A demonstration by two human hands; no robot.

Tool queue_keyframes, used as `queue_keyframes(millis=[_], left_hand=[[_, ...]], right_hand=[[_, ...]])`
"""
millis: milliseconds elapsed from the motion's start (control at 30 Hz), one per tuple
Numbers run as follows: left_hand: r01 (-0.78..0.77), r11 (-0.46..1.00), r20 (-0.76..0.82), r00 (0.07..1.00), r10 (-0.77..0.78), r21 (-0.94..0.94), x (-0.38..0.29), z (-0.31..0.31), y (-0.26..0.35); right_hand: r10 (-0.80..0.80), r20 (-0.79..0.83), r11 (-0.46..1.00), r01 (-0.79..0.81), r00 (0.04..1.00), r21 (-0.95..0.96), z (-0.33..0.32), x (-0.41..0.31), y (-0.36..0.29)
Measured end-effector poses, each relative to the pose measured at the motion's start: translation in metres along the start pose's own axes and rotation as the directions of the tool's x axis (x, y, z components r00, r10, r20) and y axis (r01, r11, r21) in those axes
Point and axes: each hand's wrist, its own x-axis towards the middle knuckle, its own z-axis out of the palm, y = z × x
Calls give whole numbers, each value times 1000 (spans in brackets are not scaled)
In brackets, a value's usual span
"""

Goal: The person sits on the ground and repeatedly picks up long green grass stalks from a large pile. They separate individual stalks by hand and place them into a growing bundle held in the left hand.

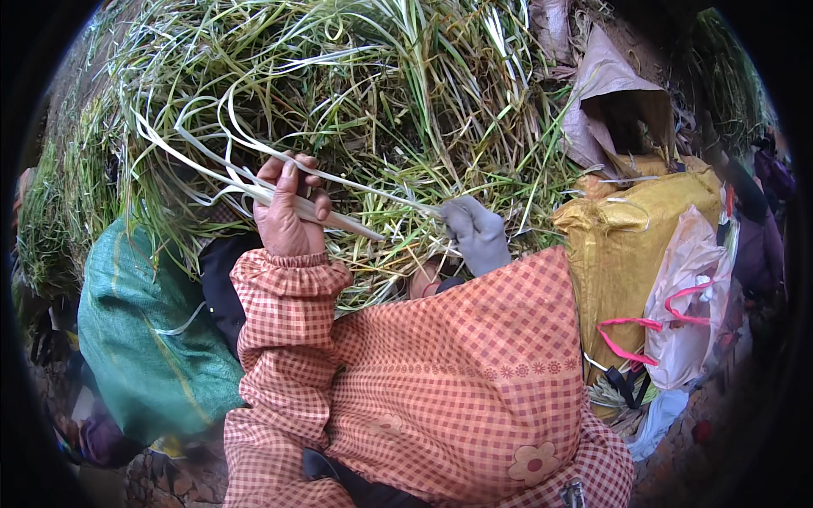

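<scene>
My bare left hand grips a bundle of pale, flat plant strips, whose loose ends curl toward the upper left. From it one thin strip runs across to my right hand, which wears a grey glove and is closed on the strip's end. Both hands are raised over a large heap of green and yellowed long-leaved plants. A red and cream checked garment covers my lap and my left sleeve. Part of a bare foot or ankle shows just below the glove.
On the left stands a green woven sack. To the right are a yellow woven sack, a translucent plastic bag with pink handles, and an open pale mauve sack. More cut plants lie at the far left.
</scene>
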Motion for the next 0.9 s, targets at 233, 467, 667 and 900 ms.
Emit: queue_keyframes(millis=[233,467,667,900], left_hand=[[-152,987,-51,987,149,-48,13,-17,34],[-250,968,-59,966,251,25,23,-27,75],[-52,998,12,999,52,-27,3,9,21],[182,983,186,967,-174,-27,-6,14,-12]], right_hand=[[267,-124,962,-272,956,-25,-34,-6,17],[431,-152,608,-411,889,-679,-120,-17,56],[183,156,982,-174,971,-71,-28,5,-37],[132,253,946,-46,959,-320,-8,0,-13]])
